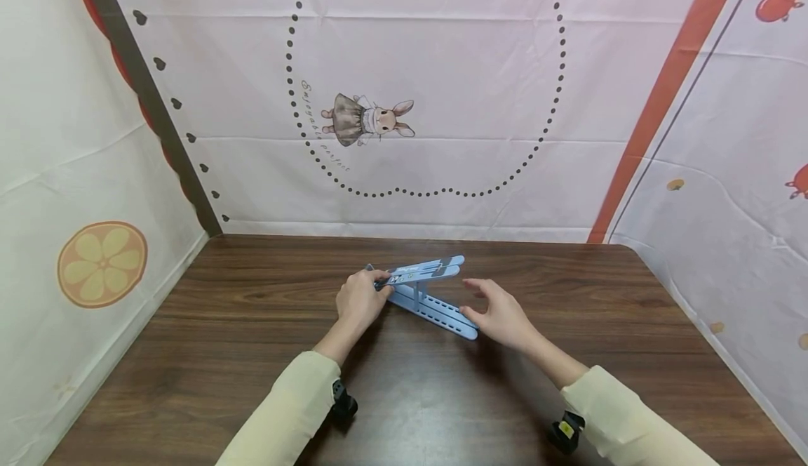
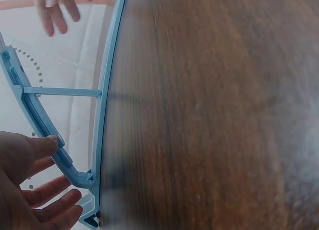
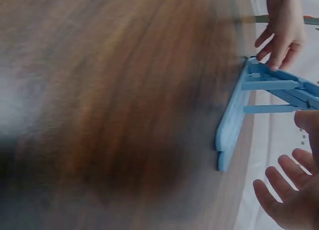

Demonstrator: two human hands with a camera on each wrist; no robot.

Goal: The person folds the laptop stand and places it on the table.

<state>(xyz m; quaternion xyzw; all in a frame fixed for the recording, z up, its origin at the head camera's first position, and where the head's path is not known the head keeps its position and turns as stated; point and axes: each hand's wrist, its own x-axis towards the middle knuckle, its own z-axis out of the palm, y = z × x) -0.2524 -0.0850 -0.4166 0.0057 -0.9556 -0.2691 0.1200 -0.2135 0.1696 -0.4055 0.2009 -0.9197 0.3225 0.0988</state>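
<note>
L hand [image 1: 360,301] on blue stand [image 1: 435,311] atop tbl [image 1: 429,389], R hand [image 1: 503,315] near

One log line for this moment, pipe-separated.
left hand: grips hinged end | right hand: near free ends | blue stand: unfolded on table

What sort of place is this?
Possibly a makeshift filming booth, though I can't be sure: printed sheets hang around three sides of a wood-grain table, and a small black device sits at each wrist.
</note>
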